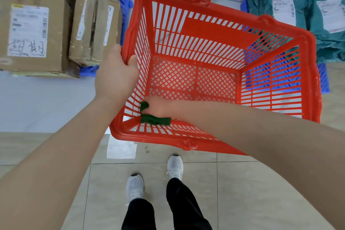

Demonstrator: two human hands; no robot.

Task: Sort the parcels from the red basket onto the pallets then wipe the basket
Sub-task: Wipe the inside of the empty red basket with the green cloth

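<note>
The red basket (pixel 220 30) is lifted off the floor and holds no parcels. My left hand (pixel 116 74) grips its left rim, thumb inside the wall. My right hand (pixel 160 107) reaches down inside the basket and holds a dark green cloth (pixel 154 116) against the near inner wall at the left corner. Brown cardboard boxes (pixel 35 31) sit on a blue pallet (pixel 123 0) at the upper left. Teal poly-bag parcels (pixel 306 11) lie on another blue pallet (pixel 323 78) at the upper right.
Beige floor tiles lie below me, with my two white shoes (pixel 174 167) just behind the basket. A pale grey floor area runs between the two pallets. A white patch (pixel 121 149) marks the floor under the basket's near edge.
</note>
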